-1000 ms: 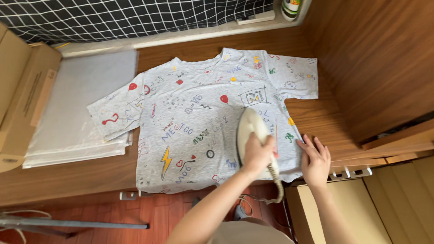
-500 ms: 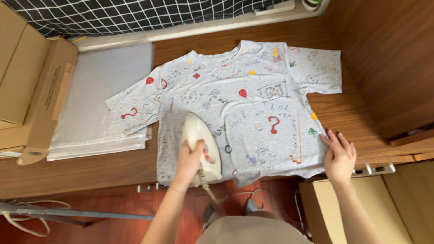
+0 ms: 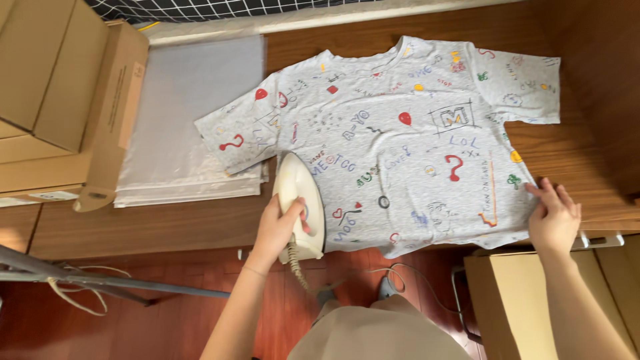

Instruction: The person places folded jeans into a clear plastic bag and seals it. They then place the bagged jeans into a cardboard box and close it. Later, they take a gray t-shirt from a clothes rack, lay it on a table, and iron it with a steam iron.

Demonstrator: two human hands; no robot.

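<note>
Left hand: the left hand (image 3: 280, 230) is wrapped tight around the handle of the iron (image 3: 300, 205).
Iron: it is cream-white and sits flat on the bottom left corner of the T-shirt (image 3: 393, 140), with its pointy end facing away from the person. Its cord (image 3: 300, 270) hangs down off the near edge of the table.
Right hand: the right hand (image 3: 553, 217) lies flat with fingers spread on the bottom right corner of the T-shirt. It presses down and holds nothing.
T-shirt: it is light grey with lots of small colourful doodles like question marks, hearts and balloons. It lies spread out flat on the wooden table (image 3: 167, 227), neck at the far side, both short sleeves out to the sides.
Beside the shirt: a stack of clear plastic bags (image 3: 193, 120) lies to the left, and the left sleeve rests on its edge.
Far left: brown cardboard boxes (image 3: 60, 100) stand next to the bags.
Floor: red-brown wood (image 3: 167, 320), with another cardboard box (image 3: 520, 300) by the right arm.
</note>
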